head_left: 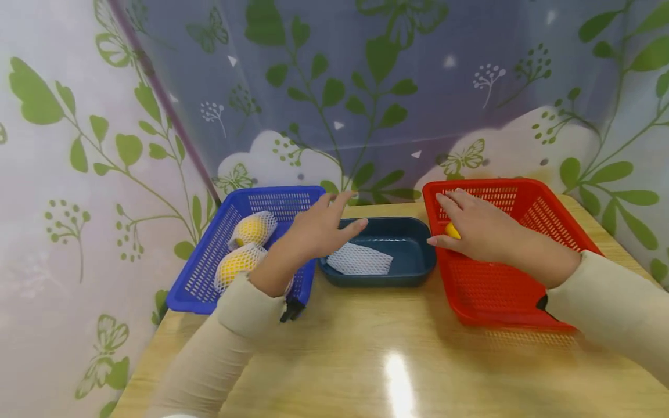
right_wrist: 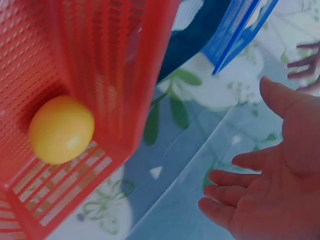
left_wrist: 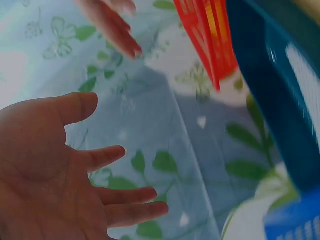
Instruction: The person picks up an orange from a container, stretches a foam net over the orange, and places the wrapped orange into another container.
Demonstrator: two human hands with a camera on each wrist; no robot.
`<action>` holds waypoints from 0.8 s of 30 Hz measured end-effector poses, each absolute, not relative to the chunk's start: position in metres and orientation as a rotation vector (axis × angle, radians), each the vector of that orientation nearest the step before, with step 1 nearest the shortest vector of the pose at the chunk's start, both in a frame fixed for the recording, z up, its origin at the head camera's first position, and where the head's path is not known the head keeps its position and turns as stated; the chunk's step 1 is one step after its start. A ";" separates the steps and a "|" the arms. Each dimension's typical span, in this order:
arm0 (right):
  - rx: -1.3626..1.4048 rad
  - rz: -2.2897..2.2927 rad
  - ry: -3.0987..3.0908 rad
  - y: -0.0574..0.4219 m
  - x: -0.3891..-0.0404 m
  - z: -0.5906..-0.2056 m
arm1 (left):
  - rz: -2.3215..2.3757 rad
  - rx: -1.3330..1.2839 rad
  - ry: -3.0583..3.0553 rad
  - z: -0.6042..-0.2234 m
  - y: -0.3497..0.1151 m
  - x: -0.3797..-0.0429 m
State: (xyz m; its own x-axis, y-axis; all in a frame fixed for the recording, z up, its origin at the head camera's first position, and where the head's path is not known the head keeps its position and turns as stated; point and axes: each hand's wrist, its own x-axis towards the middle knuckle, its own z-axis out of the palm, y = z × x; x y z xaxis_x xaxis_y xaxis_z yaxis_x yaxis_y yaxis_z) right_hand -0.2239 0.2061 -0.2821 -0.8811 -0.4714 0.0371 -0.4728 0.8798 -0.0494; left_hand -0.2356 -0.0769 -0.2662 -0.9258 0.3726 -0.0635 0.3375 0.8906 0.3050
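My left hand hovers over the gap between the blue basket and the teal dish, fingers spread and holding nothing. A white foam net sleeve lies flat in that dish. Above the red basket's left side is my right hand, also bare of any object, with its palm and loose fingers showing in the right wrist view. Partly hidden beneath it in the head view, a smooth yellow round fruit rests inside the red basket without a net.
The blue basket at left holds yellow fruits in white foam nets, among them one at the back and one nearer. The baskets and dish stand in a row on a wooden table. A leaf-patterned curtain hangs behind.
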 end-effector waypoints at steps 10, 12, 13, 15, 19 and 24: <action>0.573 0.264 -3.228 0.247 -0.266 -0.287 | 0.463 0.660 2.828 -0.303 -0.018 -0.219; 0.533 0.310 -3.253 0.253 -0.274 -0.290 | 0.482 0.673 2.805 -0.309 -0.009 -0.217; 0.510 0.324 -3.263 0.255 -0.278 -0.291 | 0.502 0.679 2.794 -0.312 -0.005 -0.216; 0.451 0.361 -3.283 0.258 -0.285 -0.294 | 0.532 0.693 2.776 -0.318 0.002 -0.215; 0.266 0.491 -3.312 0.261 -0.295 -0.297 | 0.577 0.722 2.758 -0.330 0.012 -0.212; 0.040 0.720 -3.337 0.265 -0.304 -0.302 | 0.624 0.727 2.744 -0.343 0.022 -0.208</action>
State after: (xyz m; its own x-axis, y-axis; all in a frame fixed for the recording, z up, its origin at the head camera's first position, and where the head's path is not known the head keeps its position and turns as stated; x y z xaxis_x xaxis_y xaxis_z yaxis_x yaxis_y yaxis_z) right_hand -0.3036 0.2646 -0.3016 -0.9629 -0.0793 -0.2578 0.0341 0.9123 -0.4081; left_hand -0.2077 0.0220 -0.3429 -0.8491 0.5158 -0.1138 0.4160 0.7858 0.4578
